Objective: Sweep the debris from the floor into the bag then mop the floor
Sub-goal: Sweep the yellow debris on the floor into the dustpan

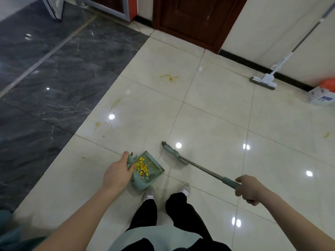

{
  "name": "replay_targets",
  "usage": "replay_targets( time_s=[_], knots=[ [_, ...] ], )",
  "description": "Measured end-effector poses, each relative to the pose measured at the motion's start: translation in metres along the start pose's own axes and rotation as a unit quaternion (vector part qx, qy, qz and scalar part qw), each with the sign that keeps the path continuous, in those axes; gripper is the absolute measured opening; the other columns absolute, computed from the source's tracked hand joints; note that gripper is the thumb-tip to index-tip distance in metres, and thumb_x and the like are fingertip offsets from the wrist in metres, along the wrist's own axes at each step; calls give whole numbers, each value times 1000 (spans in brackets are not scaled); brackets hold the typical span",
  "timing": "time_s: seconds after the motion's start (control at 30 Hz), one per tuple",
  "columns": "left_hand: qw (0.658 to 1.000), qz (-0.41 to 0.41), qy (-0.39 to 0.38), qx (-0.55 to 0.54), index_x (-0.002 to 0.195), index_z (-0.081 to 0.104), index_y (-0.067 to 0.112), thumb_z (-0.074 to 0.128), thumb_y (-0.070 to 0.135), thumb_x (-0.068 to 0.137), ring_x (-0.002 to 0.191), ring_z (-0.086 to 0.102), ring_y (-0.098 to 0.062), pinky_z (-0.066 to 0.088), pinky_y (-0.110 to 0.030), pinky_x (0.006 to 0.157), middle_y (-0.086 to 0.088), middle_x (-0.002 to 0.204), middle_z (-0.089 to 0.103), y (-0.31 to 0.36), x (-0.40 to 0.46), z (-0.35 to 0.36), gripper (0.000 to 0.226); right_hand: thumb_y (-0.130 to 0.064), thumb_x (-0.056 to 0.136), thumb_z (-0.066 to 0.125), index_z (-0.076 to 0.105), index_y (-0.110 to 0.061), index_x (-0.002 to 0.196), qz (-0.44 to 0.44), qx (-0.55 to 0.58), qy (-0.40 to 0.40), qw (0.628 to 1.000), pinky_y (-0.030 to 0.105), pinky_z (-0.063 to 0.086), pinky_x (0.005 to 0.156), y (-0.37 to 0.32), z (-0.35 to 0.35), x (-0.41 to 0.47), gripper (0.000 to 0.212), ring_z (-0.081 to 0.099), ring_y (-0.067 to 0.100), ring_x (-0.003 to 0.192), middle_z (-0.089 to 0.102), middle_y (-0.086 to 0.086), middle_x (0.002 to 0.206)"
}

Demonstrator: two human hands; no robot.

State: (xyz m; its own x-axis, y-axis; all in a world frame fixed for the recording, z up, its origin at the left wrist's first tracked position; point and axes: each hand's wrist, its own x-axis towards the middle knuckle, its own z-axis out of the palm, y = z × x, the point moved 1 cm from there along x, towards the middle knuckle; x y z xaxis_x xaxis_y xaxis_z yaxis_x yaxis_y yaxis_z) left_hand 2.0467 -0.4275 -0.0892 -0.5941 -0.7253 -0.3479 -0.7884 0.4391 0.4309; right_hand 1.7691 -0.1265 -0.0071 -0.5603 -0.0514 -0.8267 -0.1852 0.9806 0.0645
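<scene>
The light green plastic dustpan [147, 169], low centre with yellow scraps, looks tippy, so left hand [117, 173] clamped on its handle makes sense, right hand [251, 190] wrapped round the thin stiff broom [192, 164].

The mop [263, 81] handle runs off the frame's upper right edge. At the right edge, an orange object [328, 85] and a white package [320, 97] are cropped, its blue print unreadable. The left hand [117, 173] hides the dustpan [145, 170] handle.
</scene>
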Motion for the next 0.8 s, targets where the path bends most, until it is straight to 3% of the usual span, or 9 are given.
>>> replay_targets(
  time_s=[0.17, 0.33, 0.47, 0.6, 0.8],
  knots=[
    [998, 53, -1, 44, 105, 41, 24, 53, 39, 92, 77, 63, -35, 42, -35, 59, -2, 72, 53, 53, 26, -6, 23, 2, 83, 57, 64, -1, 110, 19, 83, 2, 996, 22, 40, 42, 50, -20, 10, 29, 47, 17, 38, 55, 10, 59],
    [991, 108, -13, 76, 107, 41, 26, 51, 41, 93, 79, 64, -33, 43, -34, 60, -9, 84, 66, 136, 64, 0, 23, 1, 83, 59, 62, -9, 112, 22, 145, 17, 989, 19, 37, 39, 104, -54, 33, 30, 50, 14, 35, 56, 8, 58],
    [984, 151, -24, 94, 115, 44, 28, 52, 42, 93, 83, 63, -33, 48, -35, 65, -12, 88, 65, 235, 100, 14, 27, 1, 84, 60, 60, -9, 117, 14, 195, 27, 980, 21, 38, 39, 161, -94, 58, 35, 60, 16, 39, 58, 9, 61],
    [973, 193, -7, 122, 122, 45, 30, 53, 45, 92, 89, 63, -35, 42, -32, 64, -16, 96, 67, 350, 135, 41, 35, -2, 85, 60, 56, -13, 130, 23, 233, 45, 971, 22, 41, 41, 235, -137, 81, 46, 64, 14, 44, 62, 8, 69],
    [948, 282, 41, 142, 115, 47, 27, 52, 43, 92, 83, 65, -37, 47, -36, 64, -17, 91, 68, 524, 171, 84, 28, -9, 85, 61, 54, -22, 136, 49, 245, 112, 962, 20, 43, 40, 354, -213, 96, 53, 59, 9, 41, 63, 1, 68]
  ],
)
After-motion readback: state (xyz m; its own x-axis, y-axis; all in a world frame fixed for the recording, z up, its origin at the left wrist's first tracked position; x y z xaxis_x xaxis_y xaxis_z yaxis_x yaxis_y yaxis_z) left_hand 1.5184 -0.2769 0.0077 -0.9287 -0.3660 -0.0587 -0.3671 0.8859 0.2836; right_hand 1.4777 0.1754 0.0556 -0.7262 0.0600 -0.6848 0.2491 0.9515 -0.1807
